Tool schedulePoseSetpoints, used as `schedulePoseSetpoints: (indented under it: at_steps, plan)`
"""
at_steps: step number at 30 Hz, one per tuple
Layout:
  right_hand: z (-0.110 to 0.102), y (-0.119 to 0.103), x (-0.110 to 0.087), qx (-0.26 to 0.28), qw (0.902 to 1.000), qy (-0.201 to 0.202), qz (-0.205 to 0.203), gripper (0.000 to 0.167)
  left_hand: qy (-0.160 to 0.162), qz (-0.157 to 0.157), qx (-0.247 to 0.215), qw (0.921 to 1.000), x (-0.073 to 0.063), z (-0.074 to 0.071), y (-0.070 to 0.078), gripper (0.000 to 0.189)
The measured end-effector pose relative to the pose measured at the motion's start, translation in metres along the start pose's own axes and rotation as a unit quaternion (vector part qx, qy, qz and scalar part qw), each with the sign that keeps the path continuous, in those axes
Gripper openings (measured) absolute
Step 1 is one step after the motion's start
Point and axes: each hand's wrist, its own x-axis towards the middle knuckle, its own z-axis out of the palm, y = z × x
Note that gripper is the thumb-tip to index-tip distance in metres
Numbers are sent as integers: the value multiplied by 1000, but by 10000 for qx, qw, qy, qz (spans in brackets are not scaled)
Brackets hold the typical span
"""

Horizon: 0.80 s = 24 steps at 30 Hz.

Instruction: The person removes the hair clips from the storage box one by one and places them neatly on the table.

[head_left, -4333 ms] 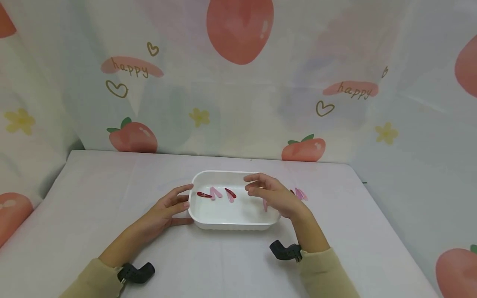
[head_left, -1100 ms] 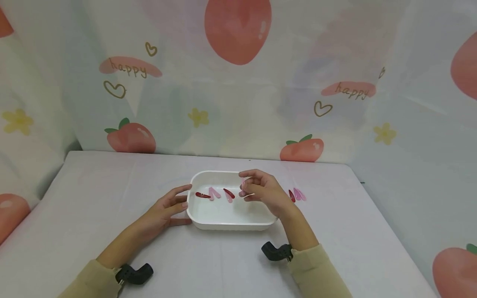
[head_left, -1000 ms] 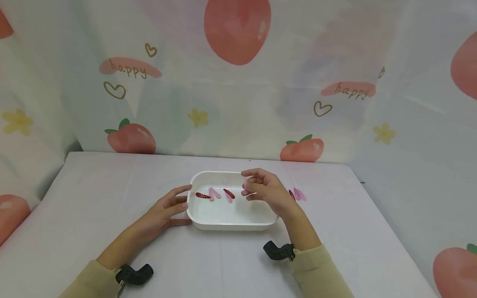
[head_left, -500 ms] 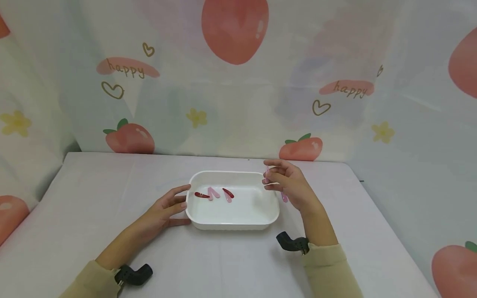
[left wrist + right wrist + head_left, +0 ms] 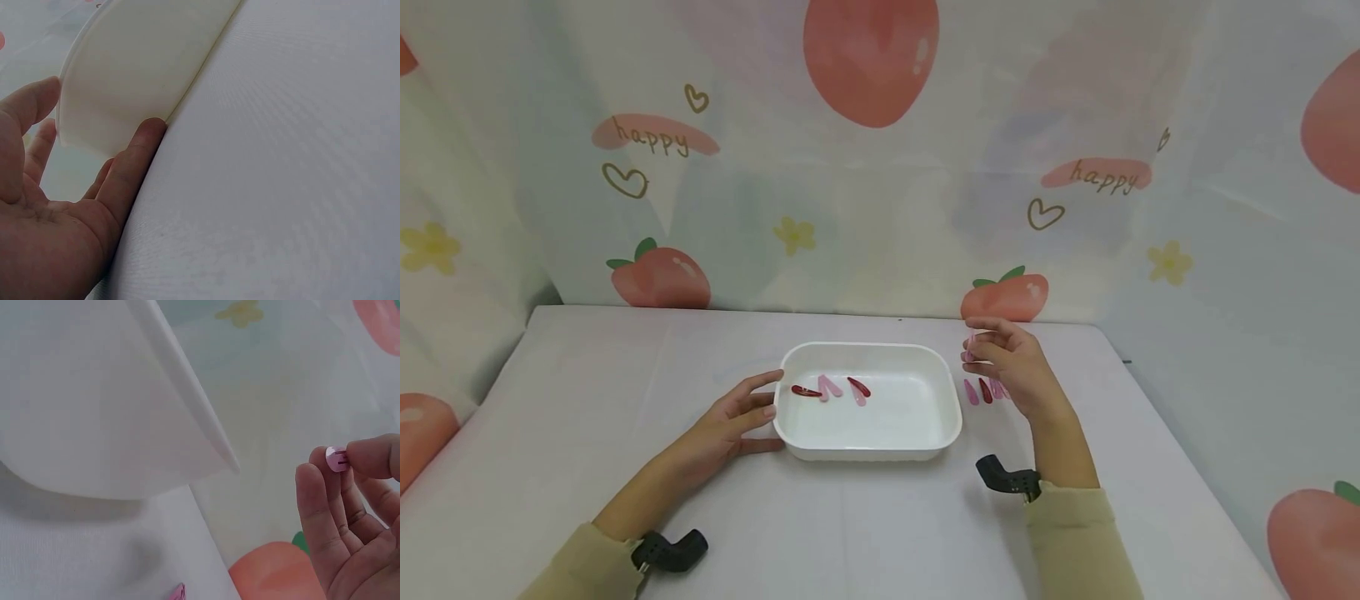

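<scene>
My right hand (image 5: 1017, 367) pinches a pink hair clip (image 5: 336, 460) between thumb and fingertips, raised to the right of a white plastic tray (image 5: 880, 452). Below that hand a pink clip (image 5: 972, 392) and a red clip (image 5: 985, 391) lie in a row on the cloth, with more pink clips (image 5: 996, 387) partly hidden by the hand. My left hand (image 5: 730, 425) rests against the tray's left end, fingers spread and touching its rim and side. Inside the tray, towards the left, lie a red clip (image 5: 806, 391), two pink clips (image 5: 829, 387), and another red clip (image 5: 860, 387) overlapping a pale pink one (image 5: 859, 397).
A white cloth (image 5: 850, 525) covers the table, and its far edge meets a printed fabric backdrop (image 5: 880, 217). More of that fabric hangs at the left and right sides. A black wrist camera (image 5: 670, 552) sits at each sleeve cuff.
A pink clip at the tray's right end was picked up by my right hand, which has carried it rightward past the rim, uncovering clips on the cloth. The left hand keeps its place.
</scene>
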Motion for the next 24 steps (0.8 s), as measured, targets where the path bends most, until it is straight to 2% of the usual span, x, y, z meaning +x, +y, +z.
schedulePoseSetpoints:
  at_steps: [13,19,24]
  plan:
    - [-29,20,2,-780,9939,666,405,39,5,18,23,10000,1,0,1,58]
    - [-41,31,1,-1200,9859,965,654,40,-12,20,36,10000,1,0,0,58]
    - [-49,40,-2,-1580,9783,1042,845,40,2,-5,26,10000,1,1,0,58]
